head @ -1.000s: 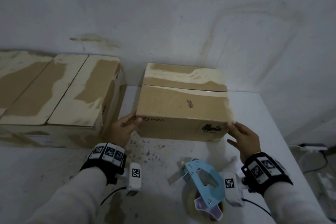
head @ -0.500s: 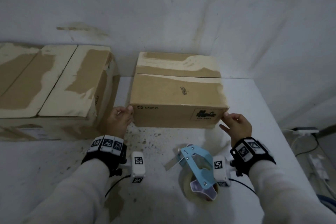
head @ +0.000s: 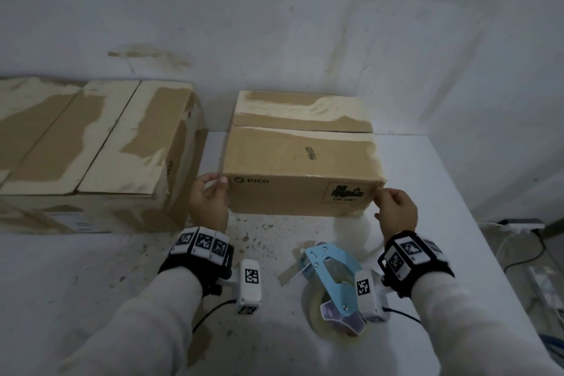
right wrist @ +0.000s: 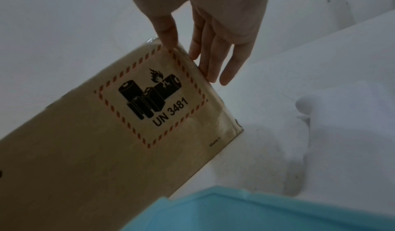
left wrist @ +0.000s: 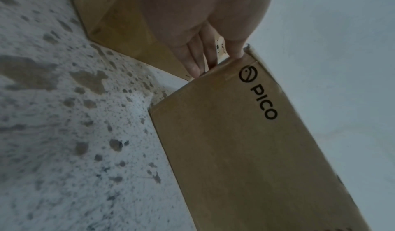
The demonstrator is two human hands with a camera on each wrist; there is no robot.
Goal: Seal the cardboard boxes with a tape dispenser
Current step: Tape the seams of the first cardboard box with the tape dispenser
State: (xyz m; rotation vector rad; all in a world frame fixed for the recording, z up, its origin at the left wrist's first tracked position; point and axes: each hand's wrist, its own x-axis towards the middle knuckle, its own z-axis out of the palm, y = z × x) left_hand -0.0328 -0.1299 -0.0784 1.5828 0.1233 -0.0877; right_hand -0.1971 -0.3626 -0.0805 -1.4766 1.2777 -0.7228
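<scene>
Left hand (head: 209,201), right hand (head: 395,210) pinch near corners of small box (head: 300,162), positioning it; next, likely grab idle tape dispenser (head: 334,284) for top seam.

Dim, bluish light; soft focus; wide-angle edge distortion.

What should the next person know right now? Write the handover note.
Left hand pinches the small box's near left corner; right hand pinches its near right corner.
The small box stands on the table, flaps shut; the big box is to its left. The tape dispenser lies untouched near the right wrist.
Done: flaps closed.
Left: pick up the dispenser and tape the top seam, which looks untaped.
</scene>
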